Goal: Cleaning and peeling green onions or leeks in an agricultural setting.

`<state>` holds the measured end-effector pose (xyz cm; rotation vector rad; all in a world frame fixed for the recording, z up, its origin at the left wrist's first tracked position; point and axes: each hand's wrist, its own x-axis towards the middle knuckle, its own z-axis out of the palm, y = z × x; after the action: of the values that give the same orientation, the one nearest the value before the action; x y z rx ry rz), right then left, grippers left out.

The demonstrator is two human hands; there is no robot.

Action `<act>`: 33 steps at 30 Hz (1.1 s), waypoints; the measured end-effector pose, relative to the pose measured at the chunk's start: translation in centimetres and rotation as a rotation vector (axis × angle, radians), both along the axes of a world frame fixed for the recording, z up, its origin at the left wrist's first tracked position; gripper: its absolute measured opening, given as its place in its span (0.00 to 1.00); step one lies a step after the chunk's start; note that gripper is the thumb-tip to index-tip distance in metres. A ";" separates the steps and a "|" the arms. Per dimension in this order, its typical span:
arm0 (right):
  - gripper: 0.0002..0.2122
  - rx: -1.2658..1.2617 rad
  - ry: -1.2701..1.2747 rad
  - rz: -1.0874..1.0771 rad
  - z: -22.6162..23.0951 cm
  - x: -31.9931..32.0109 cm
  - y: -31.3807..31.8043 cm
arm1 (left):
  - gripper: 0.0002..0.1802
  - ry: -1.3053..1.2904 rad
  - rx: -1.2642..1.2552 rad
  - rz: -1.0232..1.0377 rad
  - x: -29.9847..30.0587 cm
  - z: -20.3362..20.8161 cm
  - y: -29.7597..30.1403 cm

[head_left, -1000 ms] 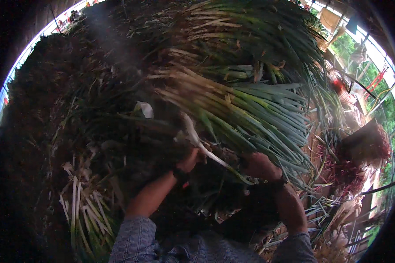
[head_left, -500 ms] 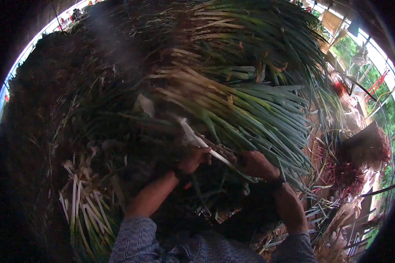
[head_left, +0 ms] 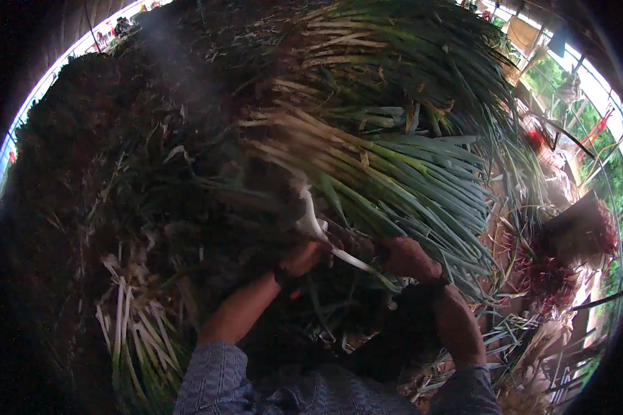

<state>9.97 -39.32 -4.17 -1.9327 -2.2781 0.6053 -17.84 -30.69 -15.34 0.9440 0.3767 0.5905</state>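
My left hand is closed around a peeled white green onion, its pale root end pointing away from me and its green end trailing right. At the onion's upper part, a loose white piece curls out to one side. Just right of it, my right hand is closed with its fingers turned toward the stalk. Whatever sits in those fingers is dark and blurred, and I cannot make it out. Beyond both hands lies a thick heap of unpeeled green onions, brown at the roots.
Peeled green onions lie bunched at the lower left. A dark mass of roots and scraps covers the left side. At the right are a brown box-like thing, reddish strands and loose leaf scraps.
The onion in my left hand has shifted slightly right and bends more, with a white piece standing off it. A pale flake beyond the left hand is gone from its place. Both hands stay nearly still.
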 end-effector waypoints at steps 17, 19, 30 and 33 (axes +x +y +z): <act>0.19 -0.125 0.176 0.019 1.7 -1.1 -1.3 | 0.13 -0.169 -0.224 0.719 -2.5 1.3 3.9; 0.19 -0.059 0.189 0.058 0.5 0.6 -0.9 | 0.16 -0.148 -0.270 0.772 -3.2 1.2 4.9; 0.20 0.114 0.159 0.136 -7.5 3.6 0.9 | 0.25 0.324 0.735 1.297 -11.6 7.4 11.8; 0.17 0.118 0.199 0.090 -3.6 1.6 -0.2 | 0.24 0.392 0.844 1.613 -17.4 20.1 12.5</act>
<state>11.62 -39.50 -7.78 -1.6465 -2.2317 0.6256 -35.20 -18.23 4.77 1.4444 1.3362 2.1554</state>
